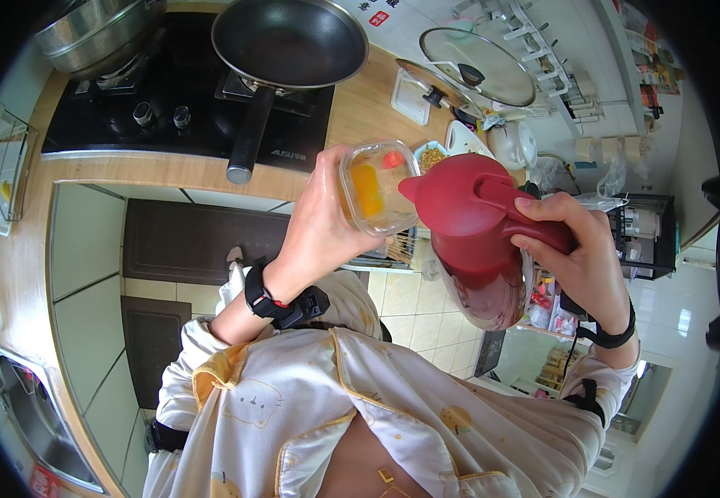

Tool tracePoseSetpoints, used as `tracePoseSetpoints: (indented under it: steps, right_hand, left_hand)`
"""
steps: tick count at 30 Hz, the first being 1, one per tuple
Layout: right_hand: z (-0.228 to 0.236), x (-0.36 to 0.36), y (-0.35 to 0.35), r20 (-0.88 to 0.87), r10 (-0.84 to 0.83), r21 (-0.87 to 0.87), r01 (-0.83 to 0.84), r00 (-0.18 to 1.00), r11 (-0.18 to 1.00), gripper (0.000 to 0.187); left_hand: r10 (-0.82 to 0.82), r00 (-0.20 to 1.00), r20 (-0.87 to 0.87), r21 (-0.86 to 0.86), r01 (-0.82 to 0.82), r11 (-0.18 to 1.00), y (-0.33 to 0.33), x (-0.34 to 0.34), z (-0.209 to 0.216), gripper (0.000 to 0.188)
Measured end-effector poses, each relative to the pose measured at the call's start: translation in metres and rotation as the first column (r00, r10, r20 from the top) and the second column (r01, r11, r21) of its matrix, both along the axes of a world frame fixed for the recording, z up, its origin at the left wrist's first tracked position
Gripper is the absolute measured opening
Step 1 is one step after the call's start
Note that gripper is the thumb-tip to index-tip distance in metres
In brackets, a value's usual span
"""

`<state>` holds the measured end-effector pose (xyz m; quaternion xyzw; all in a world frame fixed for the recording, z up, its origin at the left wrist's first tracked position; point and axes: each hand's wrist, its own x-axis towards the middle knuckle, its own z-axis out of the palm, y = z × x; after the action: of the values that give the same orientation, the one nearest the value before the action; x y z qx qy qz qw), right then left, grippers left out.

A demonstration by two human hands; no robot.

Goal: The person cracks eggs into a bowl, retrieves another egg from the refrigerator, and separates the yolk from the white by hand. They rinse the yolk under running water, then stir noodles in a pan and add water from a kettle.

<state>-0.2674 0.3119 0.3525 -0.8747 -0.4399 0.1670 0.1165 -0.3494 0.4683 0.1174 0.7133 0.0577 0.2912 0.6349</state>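
My left hand (317,222) is closed around the side of a clear plastic container (383,222), held up in front of me. Inside it lie an orange-yellow piece (368,189) and a small red piece (392,159). The handle of a dark red vacuum jug (458,197) is in the grip of my right hand (572,249). The jug's spout points left and meets the container's right rim in the picture; whether they touch I cannot tell. No stream of liquid can be made out.
A black frying pan (289,46) sits on the gas stove (202,137), its handle over the front edge. Beside it are a steel pot (102,41) and, to the right, glass lids (493,75) and a white pot (513,145). A sink (40,423) is at lower left.
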Motion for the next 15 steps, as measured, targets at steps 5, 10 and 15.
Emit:
tracePoseSetpoints:
  steps: [5,10,15]
  right_hand:
    - [-0.0004,0.0012,-0.0007,0.013,0.017,-0.005,-0.017,1.000,1.000,0.029]
    - [-0.0012,0.0027,-0.0028,0.002,-0.005,0.000,0.005,1.000,1.000,0.029]
    - [-0.0033,0.0059,-0.0017,0.001,0.025,0.009,-0.025,1.000,1.000,0.030]
  left_hand:
    - [-0.010,1.000,-0.009,-0.007,0.010,1.000,-0.0025,0.0012,-0.0007,0.086]
    - [-0.015,1.000,0.000,-0.026,0.015,1.000,-0.0055,0.0046,-0.0024,0.086]
    - [-0.035,0.999,-0.028,-0.047,0.034,0.998,-0.0088,0.0075,-0.0032,0.085]
